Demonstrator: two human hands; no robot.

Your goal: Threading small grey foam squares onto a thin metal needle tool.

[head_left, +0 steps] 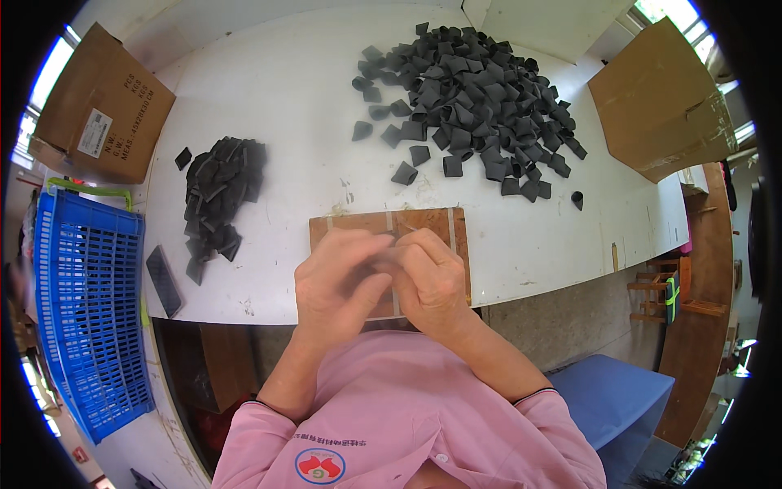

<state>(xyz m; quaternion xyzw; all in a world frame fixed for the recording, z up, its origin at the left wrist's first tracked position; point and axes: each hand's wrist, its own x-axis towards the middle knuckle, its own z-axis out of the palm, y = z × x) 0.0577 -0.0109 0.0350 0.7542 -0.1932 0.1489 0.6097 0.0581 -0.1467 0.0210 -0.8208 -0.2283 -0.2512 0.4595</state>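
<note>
Pinching something small you mostly hide, your left hand (338,281) and right hand (428,277) closed together over the wooden board (423,222); which way it points, cannot tell

Two heaps of black pieces (468,102) (218,191), two cardboard boxes (102,106) (660,102), one blue crate (90,310), one wooden board (423,224).

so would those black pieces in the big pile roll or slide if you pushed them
The black pieces look like short flattened sleeves, so they would probably slide rather than roll. They lie bent and heaped loosely, which suggests they are soft and light, and likely to scatter on the white table.
</note>
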